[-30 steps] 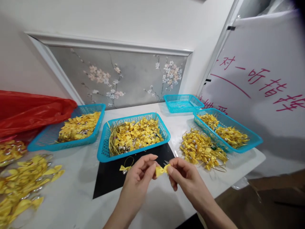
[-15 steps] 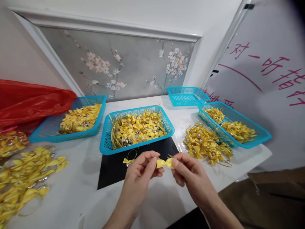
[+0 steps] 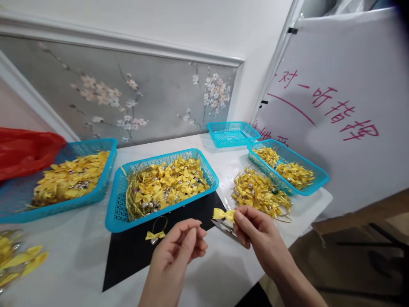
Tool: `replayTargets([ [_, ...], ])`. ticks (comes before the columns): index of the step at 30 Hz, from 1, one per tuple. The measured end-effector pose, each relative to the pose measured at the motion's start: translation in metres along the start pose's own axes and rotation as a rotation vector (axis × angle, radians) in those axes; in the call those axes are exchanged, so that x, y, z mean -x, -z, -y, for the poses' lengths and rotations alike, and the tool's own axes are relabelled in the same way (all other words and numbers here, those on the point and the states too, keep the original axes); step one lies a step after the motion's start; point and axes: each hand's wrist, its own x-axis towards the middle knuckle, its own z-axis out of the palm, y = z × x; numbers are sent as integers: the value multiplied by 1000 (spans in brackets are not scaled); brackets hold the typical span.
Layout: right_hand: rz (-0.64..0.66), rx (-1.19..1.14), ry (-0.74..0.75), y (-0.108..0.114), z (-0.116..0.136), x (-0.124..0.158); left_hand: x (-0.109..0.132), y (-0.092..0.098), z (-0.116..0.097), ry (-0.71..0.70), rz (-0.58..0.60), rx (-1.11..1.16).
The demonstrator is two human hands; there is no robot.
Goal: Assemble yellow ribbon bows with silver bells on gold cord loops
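Note:
My right hand (image 3: 255, 232) pinches a small yellow ribbon bow (image 3: 223, 214) by one wing and holds it above the black mat (image 3: 134, 251). Metal scissors (image 3: 225, 228) lie under that hand at the mat's right edge. My left hand (image 3: 177, 251) hovers just left of the bow with its fingers curled together and nothing visible in them. A finished yellow bow with a gold loop (image 3: 155, 233) lies on the mat near the left hand. Directly behind the mat stands a blue basket (image 3: 115, 213) full of yellow bows.
A second blue basket (image 3: 12, 204) of bows and a red plastic bag (image 3: 22, 151) sit at the left. Loose bows lie in a pile (image 3: 260, 194) at the right, beside another filled basket (image 3: 315, 177) and an empty one (image 3: 231, 133). A white board (image 3: 345, 111) leans at the right.
My left hand has let go of the bow and drawn back down-left. The right hand alone now holds it, shifted slightly right. The camera has turned to the right.

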Motion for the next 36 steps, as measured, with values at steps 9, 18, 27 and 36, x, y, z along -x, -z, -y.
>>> replayTargets([
  [9,111,55,-36,-21,-6,11,0,2,4,-51,-7,-95],
  [18,211,209,25,-27,-14,21,-1,7,7,-131,-71,-85],
  [27,295,291,68,-21,-11,14,-1,8,4,-201,-51,-249],
  [36,336,102,11,-25,-13,8,-1,9,4,-180,-26,-190],
])
